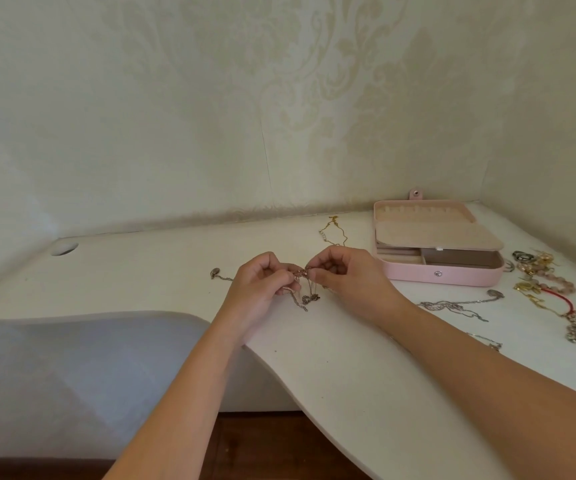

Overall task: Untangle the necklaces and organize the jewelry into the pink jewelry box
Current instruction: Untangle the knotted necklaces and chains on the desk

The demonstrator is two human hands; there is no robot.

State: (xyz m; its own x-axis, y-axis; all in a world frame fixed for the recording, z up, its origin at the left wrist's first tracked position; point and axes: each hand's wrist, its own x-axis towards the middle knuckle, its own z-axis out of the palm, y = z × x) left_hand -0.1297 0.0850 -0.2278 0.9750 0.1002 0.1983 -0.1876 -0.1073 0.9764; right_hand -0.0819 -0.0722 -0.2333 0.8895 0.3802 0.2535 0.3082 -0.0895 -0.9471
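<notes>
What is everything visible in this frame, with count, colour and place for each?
tangled chains: one knot, silver and rose tones, between both hands
pink jewelry box: one, pink, open, back right of the desk
gold chain: one, gold, by the wall, left of the box
silver chain: one, silver, on the desk right of the right forearm
jewelry pile: one mixed heap, gold, pink, red, silver, right of the box
pendant: one, greyish, left of the left hand
desk: one, white
cable hole: one, desk's back left
left hand: pinches the tangle
right hand: pinches the tangle

white desk (pixel 331 368), pink jewelry box (pixel 442 273), loose jewelry (pixel 543 282)
</notes>
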